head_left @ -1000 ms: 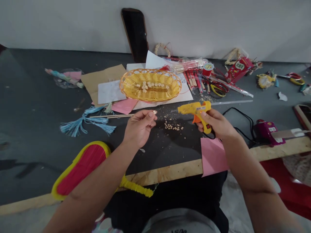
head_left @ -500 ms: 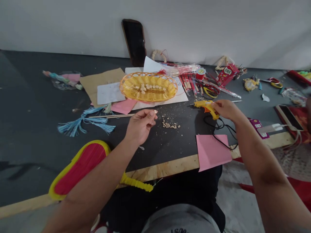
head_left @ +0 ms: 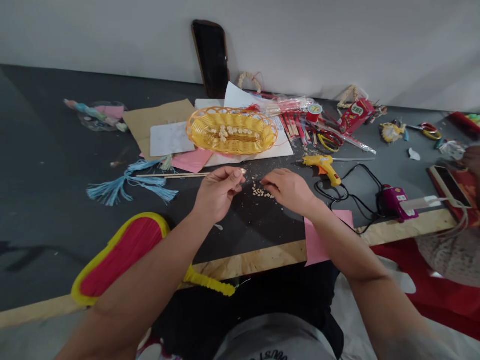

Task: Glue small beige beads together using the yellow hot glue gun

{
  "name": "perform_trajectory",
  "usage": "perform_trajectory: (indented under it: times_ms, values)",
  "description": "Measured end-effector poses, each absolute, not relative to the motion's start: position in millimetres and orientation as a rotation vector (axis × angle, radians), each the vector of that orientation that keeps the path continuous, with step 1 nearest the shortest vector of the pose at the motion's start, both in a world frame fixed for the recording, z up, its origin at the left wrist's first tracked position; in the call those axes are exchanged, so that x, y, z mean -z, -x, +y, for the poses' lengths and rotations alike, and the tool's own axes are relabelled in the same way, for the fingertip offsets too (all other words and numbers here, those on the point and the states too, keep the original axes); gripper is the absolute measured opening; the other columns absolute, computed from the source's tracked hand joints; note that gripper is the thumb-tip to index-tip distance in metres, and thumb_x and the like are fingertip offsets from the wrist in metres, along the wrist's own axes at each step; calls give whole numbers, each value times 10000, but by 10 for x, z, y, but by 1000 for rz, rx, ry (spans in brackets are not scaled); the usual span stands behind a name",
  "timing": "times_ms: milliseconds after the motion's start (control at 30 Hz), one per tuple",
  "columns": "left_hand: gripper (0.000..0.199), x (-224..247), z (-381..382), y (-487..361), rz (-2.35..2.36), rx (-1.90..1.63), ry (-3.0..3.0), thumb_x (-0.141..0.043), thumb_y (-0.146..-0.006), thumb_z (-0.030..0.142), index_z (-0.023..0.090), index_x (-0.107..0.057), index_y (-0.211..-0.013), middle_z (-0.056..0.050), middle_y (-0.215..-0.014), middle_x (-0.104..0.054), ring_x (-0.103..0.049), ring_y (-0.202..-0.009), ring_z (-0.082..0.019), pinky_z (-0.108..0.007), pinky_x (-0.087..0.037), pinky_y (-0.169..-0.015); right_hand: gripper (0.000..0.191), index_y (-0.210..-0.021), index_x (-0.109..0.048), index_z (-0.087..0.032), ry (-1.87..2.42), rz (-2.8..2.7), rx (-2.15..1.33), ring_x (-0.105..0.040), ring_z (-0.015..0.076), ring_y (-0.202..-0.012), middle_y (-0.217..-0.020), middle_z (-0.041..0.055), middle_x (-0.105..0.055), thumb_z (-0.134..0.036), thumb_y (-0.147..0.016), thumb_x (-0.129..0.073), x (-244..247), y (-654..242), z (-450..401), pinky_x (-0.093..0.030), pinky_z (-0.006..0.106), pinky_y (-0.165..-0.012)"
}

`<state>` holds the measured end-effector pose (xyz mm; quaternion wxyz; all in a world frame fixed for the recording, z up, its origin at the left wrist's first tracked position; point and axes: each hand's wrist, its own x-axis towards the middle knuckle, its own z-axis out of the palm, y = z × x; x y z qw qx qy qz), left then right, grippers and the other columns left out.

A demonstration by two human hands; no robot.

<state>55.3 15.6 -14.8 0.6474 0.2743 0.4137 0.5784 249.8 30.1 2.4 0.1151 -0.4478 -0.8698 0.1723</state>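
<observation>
My left hand (head_left: 218, 192) is closed in a pinch on a small pale piece (head_left: 243, 172) at its fingertips, held above the dark tabletop. Over a scatter of tiny wooden bits (head_left: 261, 192) my right hand (head_left: 288, 189) reaches down with its fingertips close together; whether a bit is between them is hidden. The yellow hot glue gun (head_left: 321, 168) lies on the table to the right of that hand, a glue stick at its back. Behind both hands stands a yellow woven basket (head_left: 232, 146) with several small pale clusters (head_left: 224, 133) inside.
A blue tassel (head_left: 116, 187) and thin sticks (head_left: 176, 175) lie left. Near the front edge are a red-and-yellow padded shape (head_left: 123, 252) and pink paper (head_left: 313, 240). A phone (head_left: 212, 60) leans on the wall. The gun's black cord (head_left: 348, 195) loops near a purple power strip (head_left: 399, 202).
My right hand has let go of the glue gun and moved left to the wooden bits. The gun now rests on the table. My left hand has barely moved.
</observation>
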Motion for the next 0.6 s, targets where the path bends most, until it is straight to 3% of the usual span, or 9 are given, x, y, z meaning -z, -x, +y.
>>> perform_trajectory:
  times_ms: [167,333,467,600]
  values:
    - [295,165,158,-552,916,-1311,-602,-937,-510,326,156,-742,-651,-1,-580,-637,-442,-489,-49,-191,-347,-486,333,-1098,-690,-136,1271,-2630,-409,-572,240,-983,-1091,112,-689,-16,-894,-456,109,-2442,287,-449,360,-937]
    - [289,158,155,-549,929,-1313,-584,-940,-513,324,156,-748,-649,-4,-596,-646,-441,-492,-45,-187,-347,-489,300,-939,-703,-147,1228,-2652,-408,-555,238,-938,-1019,103,-680,17,-840,-472,157,-2466,280,-456,357,-895]
    - [297,147,160,-543,940,-1322,-582,-941,-508,331,153,-750,-651,-2,-592,-640,-437,-503,-46,-184,-346,-492,220,-1002,-682,-145,1159,-2522,-404,-570,222,-924,-1013,93,-694,-61,-912,-500,195,-2456,292,-451,351,-900]
    - [305,150,164,-535,946,-1321,-578,-944,-501,330,152,-749,-654,0,-592,-637,-444,-512,-47,-182,-346,-498,194,-963,-711,-182,1139,-2519,-363,-553,204,-856,-933,70,-700,-143,-957,-521,248,-2387,279,-441,316,-807]
